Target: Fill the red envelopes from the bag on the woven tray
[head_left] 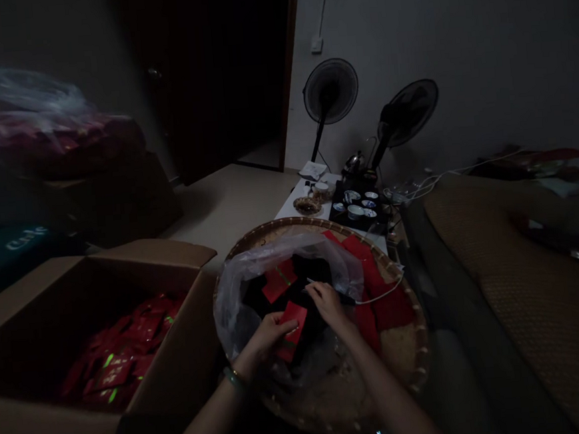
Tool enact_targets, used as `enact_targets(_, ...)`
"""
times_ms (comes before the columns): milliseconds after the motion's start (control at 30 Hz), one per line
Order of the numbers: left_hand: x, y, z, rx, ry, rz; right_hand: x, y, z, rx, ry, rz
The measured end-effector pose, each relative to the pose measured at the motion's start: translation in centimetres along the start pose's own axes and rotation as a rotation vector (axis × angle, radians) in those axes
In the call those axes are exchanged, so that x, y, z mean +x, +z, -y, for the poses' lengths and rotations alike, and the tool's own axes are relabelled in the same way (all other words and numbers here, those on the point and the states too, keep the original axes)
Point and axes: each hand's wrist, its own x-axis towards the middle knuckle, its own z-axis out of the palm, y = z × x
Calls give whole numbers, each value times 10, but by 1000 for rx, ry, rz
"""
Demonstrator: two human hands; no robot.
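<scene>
My left hand point(273, 330) is closed on a small flat red packet point(293, 325), held over a clear plastic bag point(234, 308) with dark contents. My right hand point(327, 302), just to the right, has its fingers pinched on a thin pale-tipped tool point(310, 281). A dark handle point(347, 299) with a white cord point(383, 294) shows beside that hand; whether it belongs to the same tool I cannot tell. Another red packet point(279, 279) lies on the dark contents. The bag sits in a round woven bamboo tray point(401, 362), with more red pieces point(394, 302) along its right side.
To the left stands an open cardboard box point(166, 374) holding many shiny red packets point(116, 371). Beyond the tray are a low table with small cups point(355, 212), a kettle point(354, 163) and two fans point(330, 90). A woven mat point(515, 279) lies at right. The room is dim.
</scene>
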Motion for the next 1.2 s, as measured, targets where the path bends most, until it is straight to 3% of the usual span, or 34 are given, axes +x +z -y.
enact_targets(133,-3,2,-2,-101,-12,-22,1,-4,-32,-398,3,22)
enact_targets(233,-3,5,-2,-105,13,-43,3,-2,-45,-485,24,93)
enact_targets(333,1,4,1,-79,38,-75,10,-9,-50,-375,46,122)
enact_targets(467,10,2,2,-54,108,-112,21,-35,-48,-10,95,173)
enact_targets(600,21,6,0,-10,140,-141,22,-62,-33,275,85,334)
enact_targets(733,33,23,2,19,171,-164,20,-67,-15,308,93,413)
enact_targets(933,36,45,1,66,208,-166,22,-59,-4,273,72,381)
enact_targets(1100,32,44,5,128,205,-167,23,-59,-3,250,89,347)
enact_targets(1200,29,38,13,122,170,-108,23,-59,-4,248,79,339)
